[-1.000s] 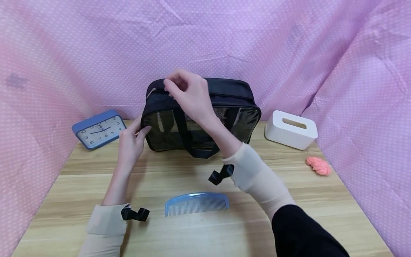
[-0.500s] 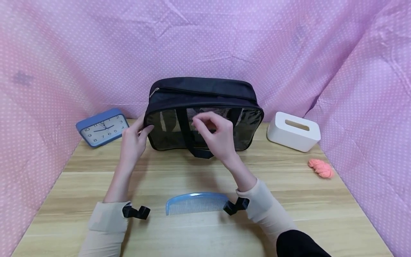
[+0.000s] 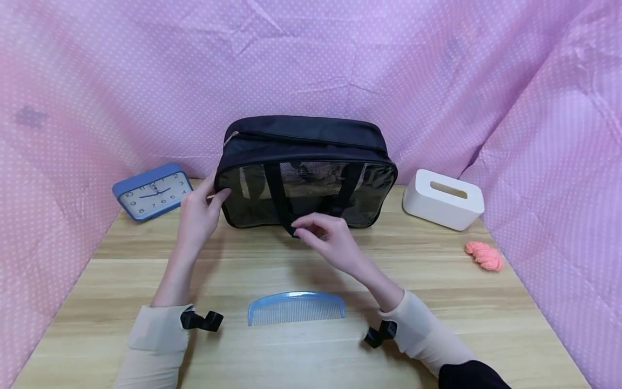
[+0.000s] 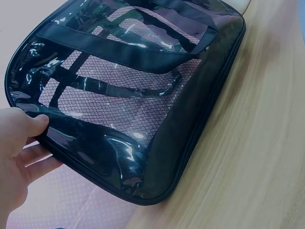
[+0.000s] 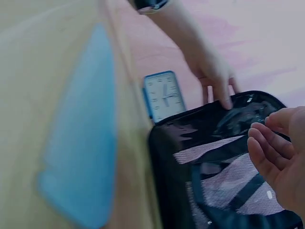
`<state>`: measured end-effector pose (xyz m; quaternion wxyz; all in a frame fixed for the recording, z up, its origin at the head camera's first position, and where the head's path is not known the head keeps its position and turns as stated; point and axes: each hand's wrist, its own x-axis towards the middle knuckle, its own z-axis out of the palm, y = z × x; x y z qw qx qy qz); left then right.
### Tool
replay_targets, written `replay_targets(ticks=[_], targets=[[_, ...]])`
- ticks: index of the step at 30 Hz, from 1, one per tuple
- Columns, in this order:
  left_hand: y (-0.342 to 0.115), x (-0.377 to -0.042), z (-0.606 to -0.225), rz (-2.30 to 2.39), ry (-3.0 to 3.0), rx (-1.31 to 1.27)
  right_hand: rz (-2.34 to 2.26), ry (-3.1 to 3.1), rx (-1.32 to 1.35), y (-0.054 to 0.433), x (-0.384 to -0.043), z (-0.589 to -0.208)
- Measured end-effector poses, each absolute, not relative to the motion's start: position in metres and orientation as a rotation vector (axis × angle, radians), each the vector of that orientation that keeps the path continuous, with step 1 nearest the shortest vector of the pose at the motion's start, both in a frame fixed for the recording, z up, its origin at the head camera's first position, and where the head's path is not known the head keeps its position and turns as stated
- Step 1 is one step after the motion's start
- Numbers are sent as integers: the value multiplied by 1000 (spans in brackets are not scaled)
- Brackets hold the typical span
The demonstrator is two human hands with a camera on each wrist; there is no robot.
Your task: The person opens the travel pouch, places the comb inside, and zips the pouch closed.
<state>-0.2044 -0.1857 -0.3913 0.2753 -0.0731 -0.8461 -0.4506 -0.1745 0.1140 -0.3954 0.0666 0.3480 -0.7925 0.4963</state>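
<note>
Lowered from near the top of a boxy, clear-fronted black fabric bag (image 3: 311, 178), the right hand (image 3: 335, 246) hangs loosely curled before it; the left hand (image 3: 197, 216) pinches its piped edge.

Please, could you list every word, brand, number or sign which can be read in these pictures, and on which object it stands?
"2, 3, 4, 5, 6, 7, 8, 9, 10": on the face of the blue clock, head view.
Numerals near the top of its dial: too small to read surely.
In the right wrist view, its numerals are too blurred.
Black bag, comb, white box: no text I can read.
</note>
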Motion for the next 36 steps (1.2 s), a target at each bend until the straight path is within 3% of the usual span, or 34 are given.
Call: replay_targets(ticks=[11, 22, 36], targets=[[-190, -198, -373, -1240, -2335, -164, 1433, -2678, 1265, 124, -168, -413], [-179, -211, -322, -1194, -2121, -119, 1277, -2986, 1545, 124, -161, -421], [-162, -235, -285, -1101, -2221, -402, 881, -3024, 1762, 126, -154, -426]])
